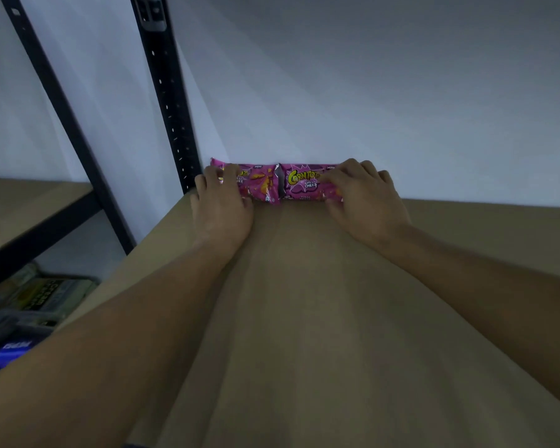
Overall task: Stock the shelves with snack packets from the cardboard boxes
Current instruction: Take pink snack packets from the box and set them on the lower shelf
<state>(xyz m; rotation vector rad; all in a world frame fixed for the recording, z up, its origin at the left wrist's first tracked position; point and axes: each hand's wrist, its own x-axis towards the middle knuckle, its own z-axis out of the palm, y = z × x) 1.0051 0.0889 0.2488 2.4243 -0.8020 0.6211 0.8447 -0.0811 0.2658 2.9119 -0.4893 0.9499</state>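
Two pink snack packets stand side by side at the back of the brown shelf board (304, 302), against the white wall. My left hand (222, 202) grips the left packet (259, 184), fingers curled over its left part. My right hand (366, 195) grips the right packet (299, 185), which bears yellow lettering, fingers curled over its right end. Both arms reach forward across the shelf. No cardboard box is in view.
A black perforated upright post (172, 101) stands just left of the packets. A second black post (62, 101) slants at the far left beside another shelf board (23, 205). Below at the left lie other packaged goods (36, 299) on a lower level.
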